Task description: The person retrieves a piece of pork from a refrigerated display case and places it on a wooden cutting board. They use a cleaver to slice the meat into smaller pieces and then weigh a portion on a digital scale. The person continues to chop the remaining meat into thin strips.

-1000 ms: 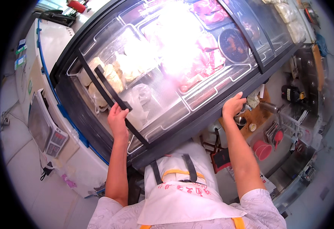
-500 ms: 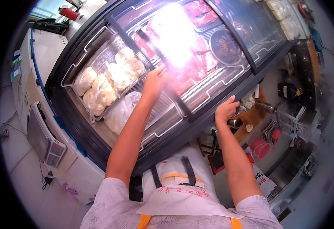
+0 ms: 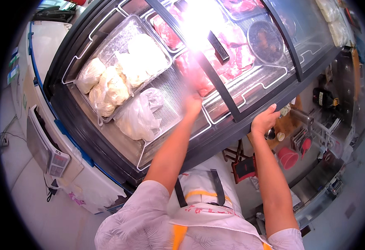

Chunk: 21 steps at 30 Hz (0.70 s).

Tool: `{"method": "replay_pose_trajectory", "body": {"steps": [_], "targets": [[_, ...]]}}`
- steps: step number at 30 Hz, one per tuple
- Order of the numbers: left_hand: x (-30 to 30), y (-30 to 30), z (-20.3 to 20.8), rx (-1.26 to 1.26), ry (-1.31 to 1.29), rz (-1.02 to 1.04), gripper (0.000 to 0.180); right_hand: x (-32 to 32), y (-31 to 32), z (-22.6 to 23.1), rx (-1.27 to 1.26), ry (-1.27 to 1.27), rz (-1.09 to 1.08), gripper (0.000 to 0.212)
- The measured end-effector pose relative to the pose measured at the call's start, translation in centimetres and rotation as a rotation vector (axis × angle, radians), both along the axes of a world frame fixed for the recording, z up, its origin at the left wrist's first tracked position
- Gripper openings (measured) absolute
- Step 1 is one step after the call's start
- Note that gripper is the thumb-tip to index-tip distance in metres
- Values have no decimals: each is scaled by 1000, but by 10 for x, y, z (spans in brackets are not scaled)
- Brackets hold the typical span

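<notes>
Left hand (image 3: 192,102) is extended into the open chest freezer (image 3: 107,137), blurred, finger state indeterminable, just beside red meat (image 3: 193,73). Right hand (image 3: 263,121) is rested, fingers together, on the freezer's front rim.

Two bare hands are counted: the left hand (image 3: 192,101), reached into the open chest freezer (image 3: 107,143), and the right hand (image 3: 264,121), laid on its front rim. One freezer is seen, with one sliding glass lid (image 3: 249,79) pushed aside. One clear tray (image 3: 120,46) is counted on the left, and about five pale bagged lumps (image 3: 111,85) can be made out in it, though the exact number cannot be told. One loose white plastic bag (image 3: 138,116) is seen beside it. One dark round bowl (image 3: 266,41) is counted under the glass. Pieces of red meat (image 3: 199,71) are too washed out by glare to be counted. One weighing scale (image 3: 45,143) and one red bucket (image 3: 288,157) are seen.
</notes>
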<state>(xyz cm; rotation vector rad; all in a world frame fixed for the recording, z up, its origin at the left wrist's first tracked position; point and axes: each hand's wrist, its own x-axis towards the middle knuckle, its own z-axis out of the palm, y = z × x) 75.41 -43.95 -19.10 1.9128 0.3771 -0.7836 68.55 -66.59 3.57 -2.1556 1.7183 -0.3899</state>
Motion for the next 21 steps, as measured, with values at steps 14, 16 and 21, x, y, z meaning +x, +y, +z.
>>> {"method": "replay_pose_trajectory", "body": {"steps": [14, 16, 21], "targets": [[12, -76, -13, -13, 260, 336, 36, -4, -2, 0, 1, -91, -17, 57], [13, -76, -15, -192, 373, 679, 38, -4, -1, 1, 3, -99, -19, 57], [7, -81, -9, -197, 332, 656, 30, -6, -4, 1, 37, -86, -62, 54]]}}
